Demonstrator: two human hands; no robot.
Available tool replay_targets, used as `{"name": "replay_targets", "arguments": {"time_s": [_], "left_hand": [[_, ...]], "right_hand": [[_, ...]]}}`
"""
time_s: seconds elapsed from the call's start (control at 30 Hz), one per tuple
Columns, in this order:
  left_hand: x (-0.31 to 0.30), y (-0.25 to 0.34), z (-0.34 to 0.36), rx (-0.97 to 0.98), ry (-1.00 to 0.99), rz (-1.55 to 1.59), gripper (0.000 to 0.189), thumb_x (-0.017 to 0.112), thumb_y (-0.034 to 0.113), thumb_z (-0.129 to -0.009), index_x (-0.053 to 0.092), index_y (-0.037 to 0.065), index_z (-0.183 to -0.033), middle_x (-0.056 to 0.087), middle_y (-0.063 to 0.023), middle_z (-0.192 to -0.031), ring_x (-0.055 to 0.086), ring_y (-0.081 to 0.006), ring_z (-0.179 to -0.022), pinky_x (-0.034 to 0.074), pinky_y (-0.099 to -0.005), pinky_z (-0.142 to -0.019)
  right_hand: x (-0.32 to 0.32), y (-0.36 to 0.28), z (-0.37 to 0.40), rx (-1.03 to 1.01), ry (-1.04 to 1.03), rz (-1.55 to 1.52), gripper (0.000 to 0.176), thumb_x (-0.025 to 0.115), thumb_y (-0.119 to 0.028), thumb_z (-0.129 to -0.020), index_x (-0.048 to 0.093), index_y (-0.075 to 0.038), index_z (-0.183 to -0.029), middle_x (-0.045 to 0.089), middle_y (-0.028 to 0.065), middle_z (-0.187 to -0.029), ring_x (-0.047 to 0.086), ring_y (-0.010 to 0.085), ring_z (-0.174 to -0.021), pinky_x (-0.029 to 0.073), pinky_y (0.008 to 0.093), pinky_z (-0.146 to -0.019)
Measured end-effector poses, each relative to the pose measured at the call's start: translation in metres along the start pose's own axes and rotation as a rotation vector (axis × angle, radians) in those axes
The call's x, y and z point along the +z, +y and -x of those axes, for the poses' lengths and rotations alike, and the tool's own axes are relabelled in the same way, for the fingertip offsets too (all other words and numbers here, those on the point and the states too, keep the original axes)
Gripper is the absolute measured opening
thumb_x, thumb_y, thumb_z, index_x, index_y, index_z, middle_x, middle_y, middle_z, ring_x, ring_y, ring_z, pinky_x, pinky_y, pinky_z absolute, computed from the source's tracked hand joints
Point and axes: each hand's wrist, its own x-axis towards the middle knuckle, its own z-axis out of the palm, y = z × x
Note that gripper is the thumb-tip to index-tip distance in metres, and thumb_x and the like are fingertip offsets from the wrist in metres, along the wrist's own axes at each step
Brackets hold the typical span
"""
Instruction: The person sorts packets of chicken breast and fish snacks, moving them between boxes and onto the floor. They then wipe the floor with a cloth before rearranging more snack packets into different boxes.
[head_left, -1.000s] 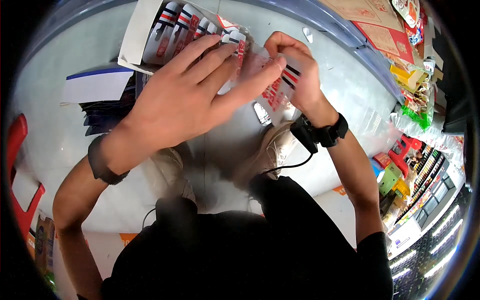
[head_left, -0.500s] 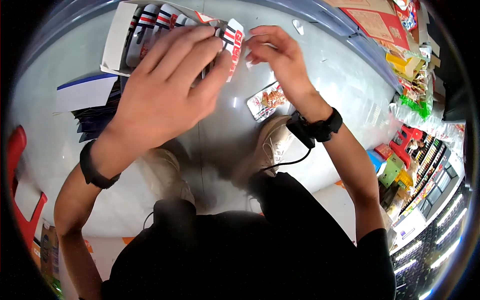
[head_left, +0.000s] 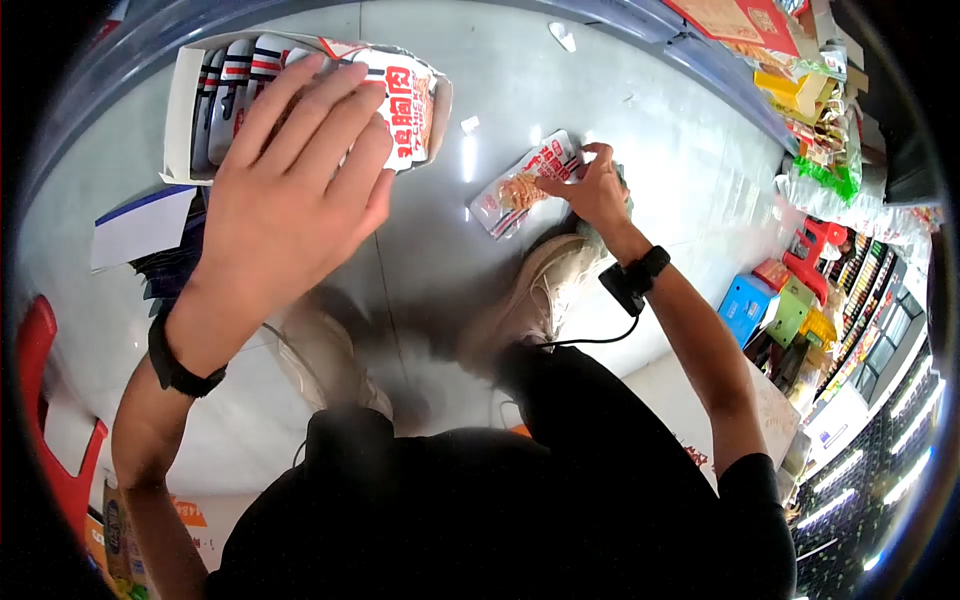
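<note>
An open white carton (head_left: 183, 108) stands on the floor at upper left, holding several white, red and black snack packets. My left hand (head_left: 290, 190) lies over them with its fingers spread, touching the chicken breast packet (head_left: 408, 118) at the carton's right end. The palm hides the middle of the row. Another chicken breast packet (head_left: 518, 190) lies on the floor in front of my right shoe. At its right end is my right hand (head_left: 598, 198), thumb over the packet and index finger near its edge, with a gap between them.
My two shoes (head_left: 548, 290) stand on the shiny floor (head_left: 430, 220). Beside the carton lie a white card (head_left: 145, 228) and dark flat wrappers. A red stool (head_left: 50, 420) is at left. Boxes and packaged goods (head_left: 750, 305) line the right side. A grey ledge runs along the top.
My right hand has moved down from beside the carton to the packet on the floor. The packet at the carton's right end now sits in line with the others, and my left fingers rest over them.
</note>
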Motion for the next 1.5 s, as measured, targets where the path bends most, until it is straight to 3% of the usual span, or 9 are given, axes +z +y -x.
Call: {"name": "replay_targets", "arguments": {"time_s": [0.1,0.2,0.33,0.57,0.67,0.83,0.9,1.1,1.5], "left_hand": [[-0.001,0.0,0.0,-0.009,-0.01,-0.005,0.031,0.071,0.013,-0.074,0.06,0.002,-0.101,0.06,-0.0105,-0.121,0.054,-0.0257,-0.121,0.038,-0.0456,-0.11],[-0.004,0.0,-0.001,-0.018,-0.018,-0.003,0.032,0.072,0.014,-0.074,0.06,0.003,-0.101,0.06,-0.0095,-0.12,0.054,-0.0261,-0.121,0.037,-0.0457,-0.11],[-0.006,0.003,-0.004,-0.011,-0.032,-0.01,0.037,0.07,0.012,-0.073,0.062,0.006,-0.108,0.058,-0.0085,-0.12,0.051,-0.0257,-0.123,0.035,-0.046,-0.112],[-0.004,0.005,-0.006,-0.006,-0.055,-0.063,0.042,0.07,0.012,-0.074,0.062,0.005,-0.114,0.056,-0.0082,-0.125,0.048,-0.0248,-0.127,0.031,-0.0476,-0.114],[-0.005,0.005,-0.007,0.005,-0.09,-0.032,0.041,0.071,0.017,-0.075,0.062,0.004,-0.113,0.056,-0.0084,-0.126,0.047,-0.0245,-0.128,0.03,-0.0481,-0.114],[-0.005,0.005,-0.003,-0.011,-0.104,-0.033,0.04,0.073,0.024,-0.076,0.062,0.003,-0.109,0.057,-0.0083,-0.125,0.046,-0.0239,-0.128,0.028,-0.0483,-0.115],[-0.005,0.006,-0.005,-0.005,-0.116,-0.094,0.037,0.073,0.023,-0.076,0.062,0.004,-0.106,0.058,-0.0084,-0.123,0.047,-0.0236,-0.126,0.028,-0.0478,-0.116],[0.0,0.007,-0.005,-0.031,-0.055,-0.051,0.036,0.072,0.022,-0.075,0.061,0.005,-0.104,0.058,-0.0091,-0.12,0.048,-0.0235,-0.124,0.028,-0.0476,-0.115],[0.001,0.005,-0.001,0.015,-0.059,-0.137,0.038,0.071,0.026,-0.076,0.06,0.005,-0.106,0.057,-0.0095,-0.12,0.047,-0.0237,-0.125,0.027,-0.047,-0.115]], "right_hand": [[-0.006,-0.009,-0.002,0.057,-0.203,-0.223,0.088,0.088,-0.045,-0.064,0.044,0.0,-0.126,0.053,0.019,-0.116,0.053,0.0312,-0.109,0.046,0.0417,-0.088],[0.005,-0.014,0.005,-0.326,0.135,0.284,0.073,0.086,-0.039,-0.067,0.051,0.002,-0.117,0.053,0.0187,-0.109,0.053,0.0325,-0.104,0.046,0.0393,-0.089],[0.008,-0.03,0.02,-0.243,-0.032,-0.09,0.08,0.085,-0.047,-0.068,0.048,0.002,-0.118,0.05,0.0205,-0.116,0.048,0.0352,-0.113,0.039,0.0483,-0.096],[0.012,-0.056,0.05,-0.417,-0.102,0.207,0.085,0.081,-0.056,-0.066,0.048,0.003,-0.117,0.047,0.0217,-0.121,0.044,0.0386,-0.119,0.037,0.051,-0.098],[0.011,-0.059,0.052,-0.448,-0.194,0.31,0.077,0.082,-0.05,-0.067,0.051,0.004,-0.112,0.051,0.0223,-0.115,0.047,0.0381,-0.116,0.039,0.0482,-0.097],[-0.025,-0.068,0.055,-0.533,-0.525,-0.207,0.044,0.074,-0.015,-0.078,0.053,0.0,-0.114,0.065,0.02,-0.095,0.066,0.0297,-0.086,0.053,0.0368,-0.078],[-0.066,-0.084,0.064,-0.588,-0.269,-0.319,0.013,0.064,-0.002,-0.078,0.065,0.002,-0.09,0.068,0.019,-0.086,0.067,0.0277,-0.078,0.052,0.0343,-0.071],[-0.116,-0.115,0.048,-1.146,0.529,-0.543,0.012,0.059,0.004,-0.066,0.064,-0.001,-0.076,0.063,0.0111,-0.079,0.061,0.027,-0.08,0.05,0.0374,-0.079],[-0.096,-0.146,0.041,-1.542,0.568,-0.184,0.018,0.072,-0.011,-0.065,0.065,-0.003,-0.079,0.064,0.0104,-0.086,0.063,0.0317,-0.087,0.053,0.0419,-0.08]]}}
